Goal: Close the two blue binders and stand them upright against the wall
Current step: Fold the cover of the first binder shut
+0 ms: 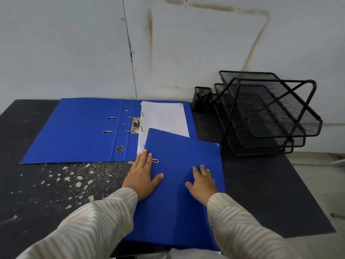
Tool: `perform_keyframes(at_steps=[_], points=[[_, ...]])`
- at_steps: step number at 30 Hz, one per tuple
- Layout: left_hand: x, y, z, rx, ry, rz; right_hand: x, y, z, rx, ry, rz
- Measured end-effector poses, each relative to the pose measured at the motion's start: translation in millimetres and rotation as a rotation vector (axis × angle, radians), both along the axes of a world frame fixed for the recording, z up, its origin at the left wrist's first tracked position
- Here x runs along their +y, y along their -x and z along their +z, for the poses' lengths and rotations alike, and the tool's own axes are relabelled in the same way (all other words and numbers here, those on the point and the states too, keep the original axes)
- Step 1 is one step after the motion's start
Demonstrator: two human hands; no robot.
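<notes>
One blue binder [78, 131] lies open flat at the back of the dark table, its metal ring clip [134, 124] showing and white paper [166, 119] on its right half. A second blue binder [179, 212] lies closed in front of me, its far corner overlapping the open one's paper. My left hand [142, 177] rests flat on its left edge, fingers spread. On the cover further right, my right hand [202, 184] presses down flat. Neither hand grips anything.
A black mesh letter tray stack [268, 113] and a small mesh pen cup [202, 99] stand at the back right against the stained white wall [74, 53]. The table [56, 193] is dark and speckled; its right edge [317, 202] drops to the floor.
</notes>
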State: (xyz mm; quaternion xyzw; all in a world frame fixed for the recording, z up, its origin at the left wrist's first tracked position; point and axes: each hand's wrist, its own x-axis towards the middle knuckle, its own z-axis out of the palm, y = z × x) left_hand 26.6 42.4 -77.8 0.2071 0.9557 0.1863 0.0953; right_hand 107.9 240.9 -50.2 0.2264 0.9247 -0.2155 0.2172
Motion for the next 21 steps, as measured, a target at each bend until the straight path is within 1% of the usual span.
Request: perform_keyframes(at_steps=[6,9,12,16,18,21], points=[[3,15,-2,-0.081,-0.144,0.032,-45,25,3,0.048,0.047,0.236],[5,26,-3,-0.164,-0.249,0.091,-58,39,8,0.041,0.040,0.319],[8,39,-2,-0.232,-0.333,0.125,-63,51,13,0.030,0.033,0.353],[10,47,-3,-0.325,-0.495,0.206,-64,60,17,0.005,0.027,0.369],[9,48,-7,-0.339,-0.519,0.252,-65,64,15,-0.017,0.023,0.372],[10,47,-10,-0.333,-0.526,0.268,-66,65,14,-0.029,0.026,0.355]])
